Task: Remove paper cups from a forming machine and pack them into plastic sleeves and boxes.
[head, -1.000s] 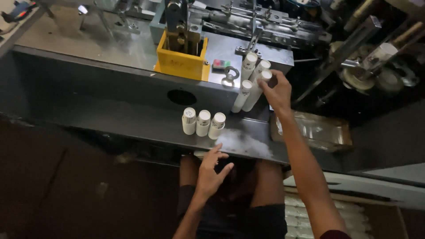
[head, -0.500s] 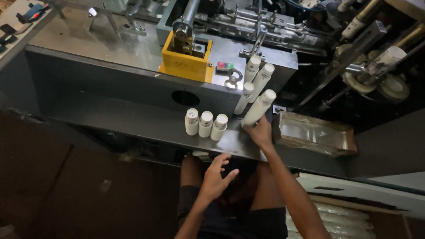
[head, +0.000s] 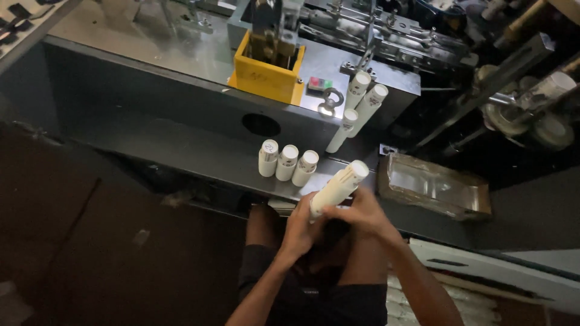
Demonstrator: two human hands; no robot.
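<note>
Dim workshop seen from above. A grey metal surface (head: 181, 145) forms a narrow ledge in front of a machine with a yellow guard box (head: 266, 75), a round hole (head: 261, 125) in its front panel and a red and green switch (head: 318, 84) on its top. Three short white tubes (head: 288, 162) stand upright in a row on the ledge, touching one another. Three long white tubes (head: 356, 108) lean against the machine just beyond them. A clear plastic tray (head: 432, 184) lies at the right end of the ledge. The floor at left is dark and bare.

Both hands meet at the near edge of the ledge, above the person's lap. The right hand (head: 362, 214) and the left hand (head: 302, 226) are each clenched around one long white tube (head: 338, 187), held tilted, its capped end pointing up toward the tray.

Half a second earlier the right hand alone held this tube over the ledge, while the left hand hung spread and unoccupied below; a second earlier the right hand reached among the leaning tubes.
</note>
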